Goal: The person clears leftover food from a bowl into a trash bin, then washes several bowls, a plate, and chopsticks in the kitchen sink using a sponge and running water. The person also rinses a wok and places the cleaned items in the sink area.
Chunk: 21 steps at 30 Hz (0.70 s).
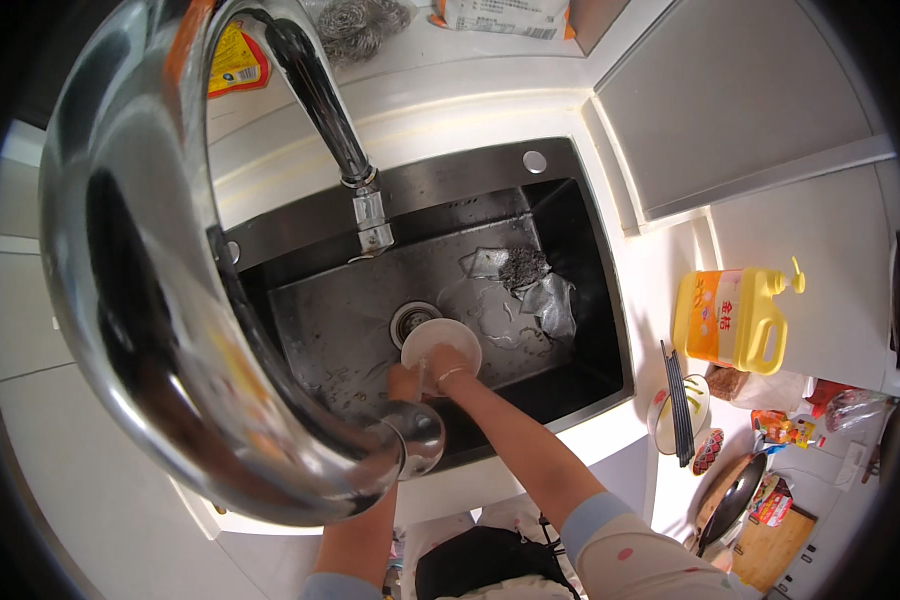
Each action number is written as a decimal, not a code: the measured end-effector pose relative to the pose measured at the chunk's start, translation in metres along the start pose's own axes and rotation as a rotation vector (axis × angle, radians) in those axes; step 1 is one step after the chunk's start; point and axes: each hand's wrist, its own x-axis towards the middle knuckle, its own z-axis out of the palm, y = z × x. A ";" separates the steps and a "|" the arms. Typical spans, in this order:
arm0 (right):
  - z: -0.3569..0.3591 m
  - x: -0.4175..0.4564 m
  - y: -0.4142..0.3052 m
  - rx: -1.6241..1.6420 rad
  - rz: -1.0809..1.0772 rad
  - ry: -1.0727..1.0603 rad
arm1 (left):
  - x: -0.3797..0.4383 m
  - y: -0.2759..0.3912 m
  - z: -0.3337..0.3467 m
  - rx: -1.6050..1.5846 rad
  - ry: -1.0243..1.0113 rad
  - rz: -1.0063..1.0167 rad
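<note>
A small white bowl [418, 344] is held over the drain [415, 318] of the dark metal sink [330, 300]. My left hand [403, 382] grips the bowl's near left side, partly covered by the faucet's spout [420, 442]. My right hand [447, 367] reaches into the bowl's hollow, a thin bracelet on its wrist. Its fingertips are turned away, so their grip cannot be made out. Between my hands runs a pale streak that may be water. A steel wool scourer [525, 267] and crumpled silvery cloths [550, 306] lie on the sink floor at the right.
The large chrome faucet [135, 262] arches across the left foreground. Right of the sink stand a yellow pump jug [731, 319] and a plate [658, 420] with dark chopsticks [676, 409] across it. Farther down are a frying pan [733, 499] and a wooden cutting board [776, 547].
</note>
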 end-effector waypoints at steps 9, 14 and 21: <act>0.048 -0.001 0.002 -0.203 -0.047 0.181 | -0.016 0.027 -0.004 0.062 0.071 0.033; 0.059 -0.001 0.002 0.113 0.125 0.315 | -0.033 0.025 -0.006 -0.025 0.188 0.173; 0.050 -0.006 0.005 0.299 0.268 0.155 | -0.046 0.042 0.004 -0.240 0.137 -0.065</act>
